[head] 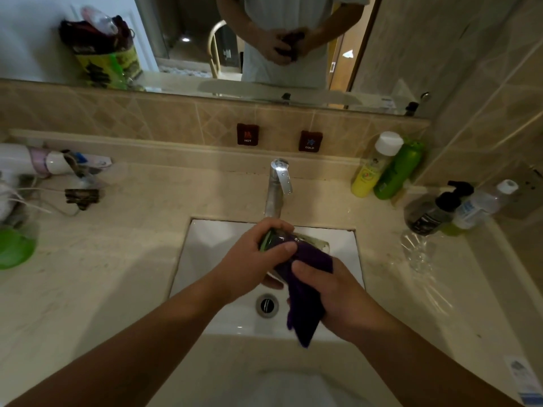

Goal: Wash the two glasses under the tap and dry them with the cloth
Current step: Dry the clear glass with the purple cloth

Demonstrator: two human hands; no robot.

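Observation:
Over the white sink (211, 248), my left hand (249, 259) grips a clear glass (277, 239) lying on its side, fingers curled over its top and thumb along its side. My right hand (332, 298) holds a purple cloth (305, 292) that is pushed against and into the glass's open end and hangs down toward the drain. A second clear glass (417, 248) stands on the counter to the right of the sink. The chrome tap (277, 186) stands behind the sink; no water stream is visible.
Yellow and green bottles (385, 168) stand at the back right, a pump bottle (435, 210) and a clear bottle (482, 204) beside them. A hairdryer (32, 160) with its cord and a green lid (14, 251) lie on the left counter. A mirror (205, 39) hangs above.

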